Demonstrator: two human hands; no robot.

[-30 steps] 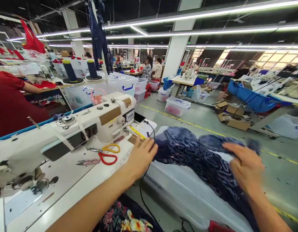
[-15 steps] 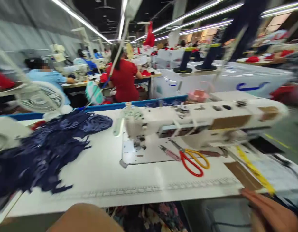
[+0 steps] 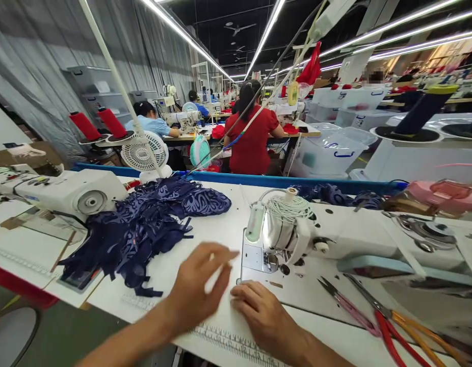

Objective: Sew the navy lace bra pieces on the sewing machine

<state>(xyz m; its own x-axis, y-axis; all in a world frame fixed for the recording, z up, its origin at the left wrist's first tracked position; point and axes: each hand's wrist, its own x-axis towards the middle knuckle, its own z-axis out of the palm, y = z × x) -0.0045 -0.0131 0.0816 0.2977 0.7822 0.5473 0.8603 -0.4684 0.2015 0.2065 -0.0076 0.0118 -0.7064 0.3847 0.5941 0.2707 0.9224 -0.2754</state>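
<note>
My left hand point(image 3: 202, 283) hovers over the white table just left of the needle plate. Its fingers point right, with a gap between thumb and forefinger, and nothing shows in it. My right hand point(image 3: 262, 313) rests low at the table in front of the needle plate point(image 3: 254, 258). Its fingers are bent and close together; whatever may be under the fingertips is hidden. Both hands are close to the white sewing machine point(image 3: 346, 232). Right of them lie pink-handled scissors point(image 3: 350, 308) and larger scissors point(image 3: 387, 312) with red and orange handles.
A pile of navy patterned fabric pieces point(image 3: 144, 224) lies on the left, beside a second sewing machine point(image 3: 63, 191). A printed ruler point(image 3: 228, 341) runs along the front edge. Behind the table are a white fan point(image 3: 144, 151), a person in red point(image 3: 251, 135) and plastic bins point(image 3: 328, 148).
The view has swung left and moved closer to the table. My right hand has come from the table's right edge to the needle area; my left hand has risen over the table.
</note>
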